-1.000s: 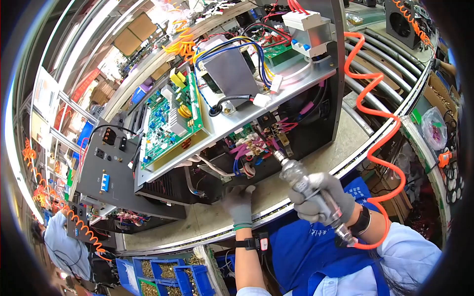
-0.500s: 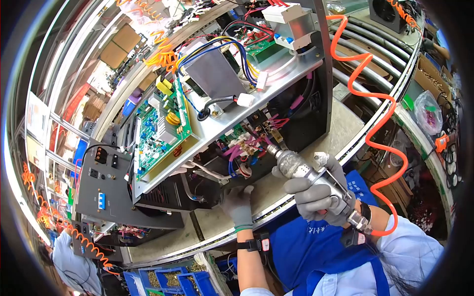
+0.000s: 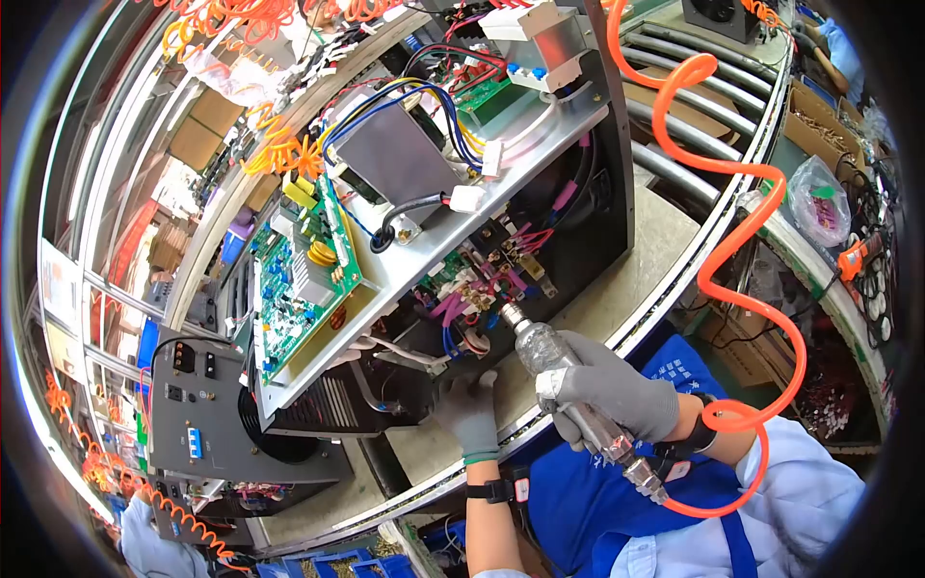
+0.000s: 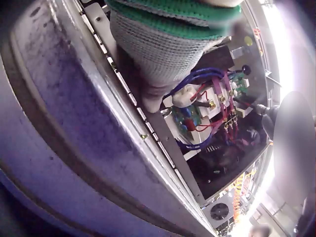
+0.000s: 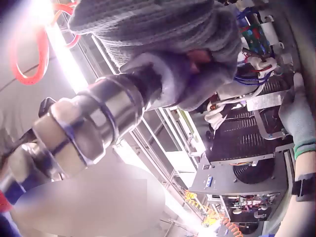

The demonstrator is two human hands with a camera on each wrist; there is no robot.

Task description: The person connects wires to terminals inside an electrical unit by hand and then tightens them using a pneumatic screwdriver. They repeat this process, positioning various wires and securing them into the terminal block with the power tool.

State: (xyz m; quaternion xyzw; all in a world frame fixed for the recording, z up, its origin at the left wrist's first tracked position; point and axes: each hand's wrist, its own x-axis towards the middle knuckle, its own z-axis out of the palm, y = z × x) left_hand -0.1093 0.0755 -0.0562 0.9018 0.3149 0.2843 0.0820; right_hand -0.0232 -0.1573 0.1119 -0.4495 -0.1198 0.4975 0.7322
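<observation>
My gloved right hand (image 3: 621,390) grips a silver air-driven tool (image 3: 546,349), its body wrapped in clear film and an orange hose at its rear. The tool's tip points at wires and terminals (image 3: 477,294) inside the open side of a black chassis (image 3: 588,241); whether it touches them I cannot tell. My gloved left hand (image 3: 467,414) rests at the chassis's lower edge, its fingertips partly hidden in shadow. In the left wrist view, one finger of the left hand (image 4: 153,59) lies by the metal rim (image 4: 173,148). The right wrist view has the tool's metal rear (image 5: 91,126) close up.
A green circuit board (image 3: 303,275) and a grey block (image 3: 395,154) with cables sit on the chassis's metal plate. Another black unit (image 3: 207,405) stands to the left. The orange coiled hose (image 3: 713,279) hangs at the right, before metal rollers (image 3: 689,120). Blue bins (image 3: 337,566) lie below.
The head view has shifted, so the chassis appears farther left. My right hand has changed its hold, its back now over the tool. My left hand stays at the chassis's lower edge.
</observation>
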